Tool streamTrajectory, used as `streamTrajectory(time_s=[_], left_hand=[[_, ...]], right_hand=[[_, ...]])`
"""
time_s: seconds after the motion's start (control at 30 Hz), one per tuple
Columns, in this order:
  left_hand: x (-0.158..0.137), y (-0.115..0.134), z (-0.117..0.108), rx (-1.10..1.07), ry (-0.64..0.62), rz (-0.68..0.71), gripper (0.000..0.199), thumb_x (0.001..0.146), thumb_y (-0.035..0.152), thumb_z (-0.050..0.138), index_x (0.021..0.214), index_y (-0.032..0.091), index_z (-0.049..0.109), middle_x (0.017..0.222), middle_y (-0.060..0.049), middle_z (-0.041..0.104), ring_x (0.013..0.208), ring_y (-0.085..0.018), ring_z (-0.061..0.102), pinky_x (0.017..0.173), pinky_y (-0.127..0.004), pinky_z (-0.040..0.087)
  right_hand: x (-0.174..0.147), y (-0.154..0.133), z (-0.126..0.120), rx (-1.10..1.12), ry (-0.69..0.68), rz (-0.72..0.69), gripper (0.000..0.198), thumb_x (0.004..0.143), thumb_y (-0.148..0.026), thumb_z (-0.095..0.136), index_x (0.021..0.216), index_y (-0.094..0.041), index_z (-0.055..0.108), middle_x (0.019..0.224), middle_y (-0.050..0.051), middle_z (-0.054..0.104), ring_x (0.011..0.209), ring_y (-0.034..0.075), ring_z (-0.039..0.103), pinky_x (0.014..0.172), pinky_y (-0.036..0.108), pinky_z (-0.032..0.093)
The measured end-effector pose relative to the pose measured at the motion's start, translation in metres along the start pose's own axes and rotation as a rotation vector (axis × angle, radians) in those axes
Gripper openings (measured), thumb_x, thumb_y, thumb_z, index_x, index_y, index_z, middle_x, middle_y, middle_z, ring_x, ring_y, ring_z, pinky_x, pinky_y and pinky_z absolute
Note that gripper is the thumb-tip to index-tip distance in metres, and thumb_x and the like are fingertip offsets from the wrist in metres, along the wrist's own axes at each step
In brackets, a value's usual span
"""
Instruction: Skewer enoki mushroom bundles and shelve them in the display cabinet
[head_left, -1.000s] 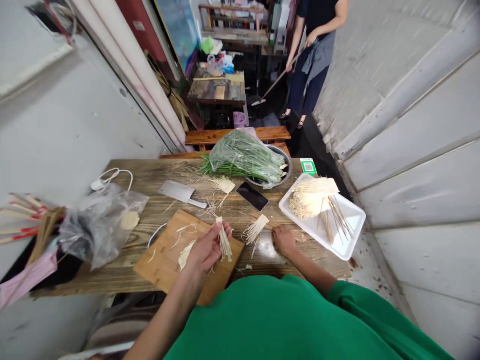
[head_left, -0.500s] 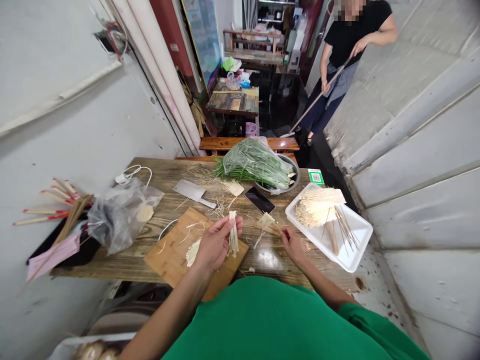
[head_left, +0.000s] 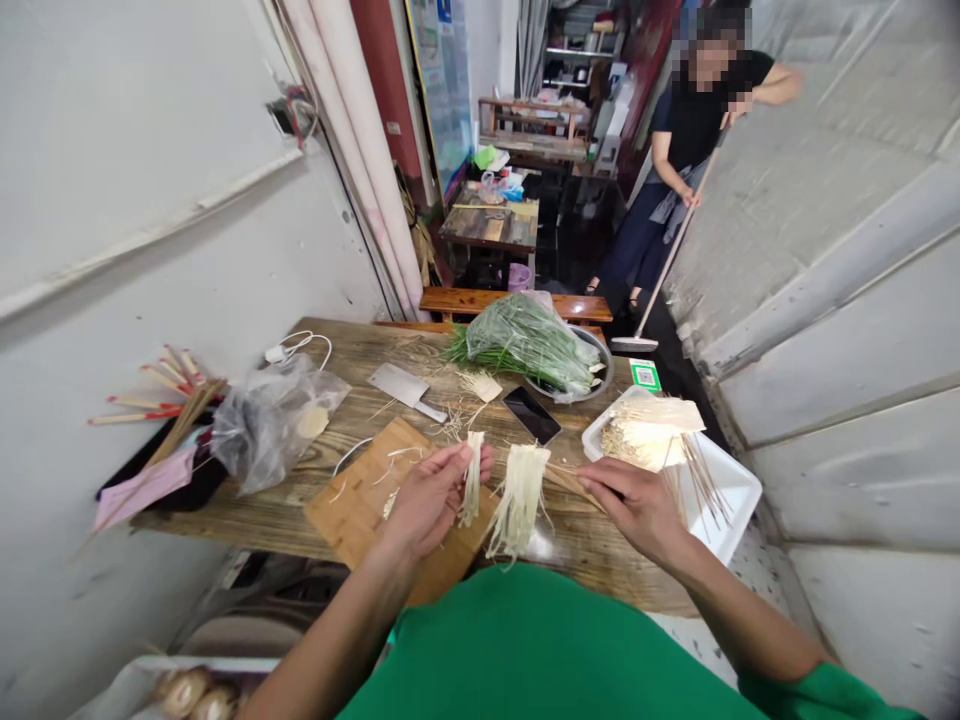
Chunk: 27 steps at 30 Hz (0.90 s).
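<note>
My left hand [head_left: 424, 500] pinches a small bunch of enoki mushrooms [head_left: 472, 485] between thumb and fingers, stems hanging down, above the right part of the wooden cutting board [head_left: 337, 515]. To its right, my right hand [head_left: 637, 500] grips thin bamboo skewers [head_left: 568, 478]; how many I cannot tell. A wider bunch of skewered enoki [head_left: 519, 495] hangs from their left end, apart from the left bunch. Behind the board lies a cleaver [head_left: 401, 384]. A white tray [head_left: 739, 500] by my right hand carries more enoki [head_left: 660, 428] and loose skewers [head_left: 709, 480].
A black phone [head_left: 532, 414], a bowl [head_left: 609, 362] of bagged green vegetables [head_left: 529, 340] and a QR card [head_left: 644, 375] lie along the far side. Crumpled plastic [head_left: 259, 430] and a black box [head_left: 172, 495] stand left. Beyond, a person [head_left: 686, 150] holds a broom [head_left: 679, 240].
My right hand has lifted its skewers off the table and brought the skewered enoki closer, hanging beside the left bunch. My left hand keeps its hold. The person's broom has shifted right.
</note>
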<state>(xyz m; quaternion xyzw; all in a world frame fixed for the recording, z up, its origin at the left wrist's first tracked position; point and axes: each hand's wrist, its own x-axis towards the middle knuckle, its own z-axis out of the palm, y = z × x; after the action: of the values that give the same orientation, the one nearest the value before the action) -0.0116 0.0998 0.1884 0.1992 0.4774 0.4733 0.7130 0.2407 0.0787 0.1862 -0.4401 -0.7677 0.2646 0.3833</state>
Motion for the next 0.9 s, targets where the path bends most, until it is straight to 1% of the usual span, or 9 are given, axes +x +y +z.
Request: streamTrajectory(time_s=[0.13,0.3,0.5,0.83,0.9], left_hand=[[-0.011,0.005,0.002,-0.018,-0.062,-0.008,0.023,0.072,0.022,0.069,0.091,0.011,0.066,0.087,-0.009,0.070,0.075,-0.015,0.066,0.071,-0.023,0.052],[-0.019,0.010,0.009,-0.043,-0.072,0.012,0.026,0.068,0.026,0.072,0.089,0.012,0.067,0.083,-0.008,0.070,0.073,-0.015,0.065,0.069,-0.024,0.051],[-0.023,0.012,0.011,-0.040,-0.118,0.010,0.026,0.069,0.028,0.071,0.089,0.012,0.068,0.081,-0.007,0.070,0.070,-0.014,0.064,0.069,-0.023,0.050],[-0.020,0.013,0.014,-0.054,-0.120,0.020,0.023,0.069,0.025,0.071,0.088,0.013,0.069,0.081,-0.006,0.070,0.064,-0.011,0.061,0.063,-0.021,0.049],[-0.019,0.013,0.014,-0.057,-0.122,0.014,0.022,0.069,0.025,0.071,0.088,0.013,0.069,0.081,-0.006,0.069,0.063,-0.010,0.061,0.063,-0.020,0.049]], right_hand=[[0.001,-0.006,0.006,0.013,-0.022,-0.061,0.022,0.088,-0.018,0.048,0.102,-0.020,0.064,0.081,0.005,0.066,0.073,0.015,0.062,0.064,0.025,0.051],[0.003,-0.013,0.008,0.012,-0.020,-0.096,0.022,0.088,-0.016,0.048,0.102,-0.021,0.064,0.079,0.004,0.065,0.072,0.014,0.061,0.063,0.025,0.050],[0.004,-0.018,0.007,-0.008,-0.014,-0.076,0.022,0.089,-0.019,0.047,0.102,-0.020,0.065,0.077,0.005,0.065,0.069,0.014,0.061,0.062,0.025,0.050],[0.006,-0.023,0.005,0.010,0.011,-0.042,0.022,0.088,-0.019,0.047,0.098,-0.019,0.067,0.073,0.004,0.063,0.065,0.013,0.060,0.059,0.023,0.049],[0.007,-0.023,0.005,0.013,0.007,-0.033,0.022,0.088,-0.019,0.047,0.099,-0.019,0.067,0.075,0.004,0.064,0.067,0.013,0.060,0.060,0.023,0.049]])
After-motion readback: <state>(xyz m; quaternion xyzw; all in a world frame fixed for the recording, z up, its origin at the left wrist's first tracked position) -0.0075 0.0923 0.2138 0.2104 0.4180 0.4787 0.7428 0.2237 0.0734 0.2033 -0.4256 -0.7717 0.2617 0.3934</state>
